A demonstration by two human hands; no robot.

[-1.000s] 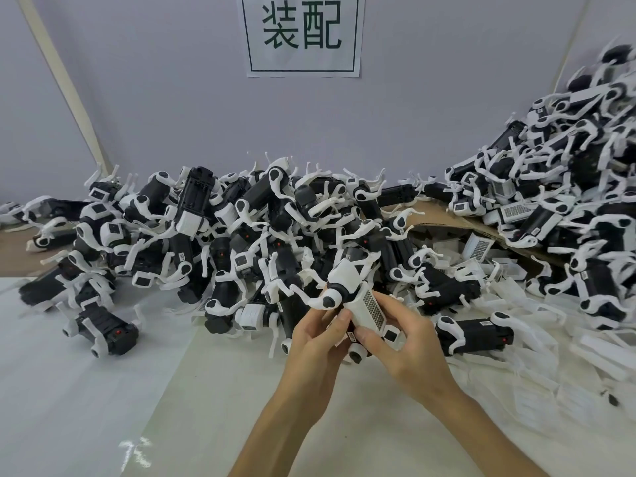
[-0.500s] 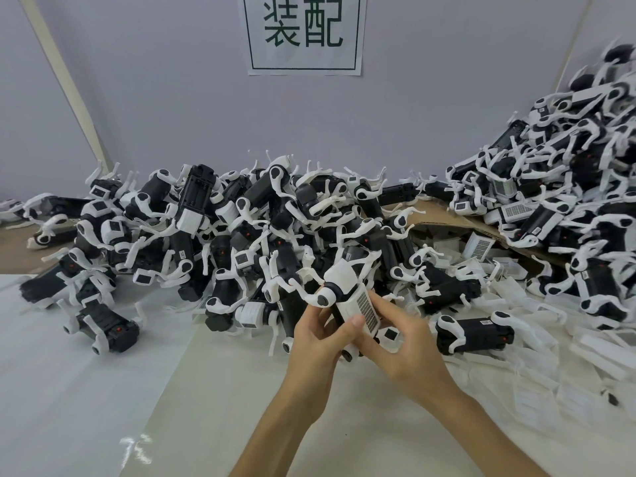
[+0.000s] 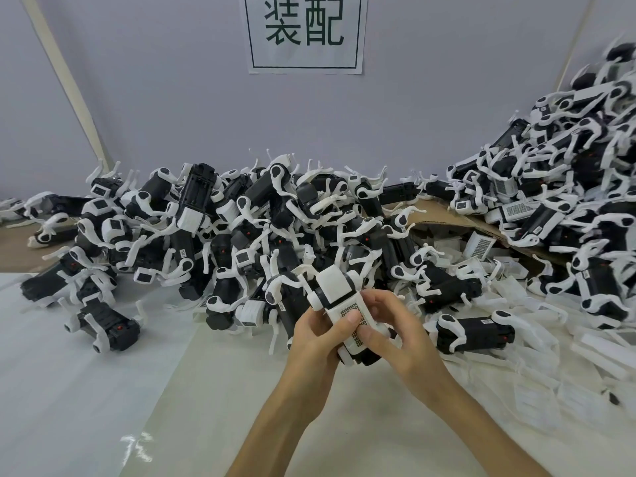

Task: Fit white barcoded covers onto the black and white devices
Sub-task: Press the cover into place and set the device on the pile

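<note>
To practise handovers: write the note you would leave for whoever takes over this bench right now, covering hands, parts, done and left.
Left hand and right hand both grip one black and white plastic device, thumbs pressing its white barcoded plastic cover.
Done: cover is on that device; full seating unclear.
To do: the heap of black and white devices behind; loose white covers lie to the right.
</note>
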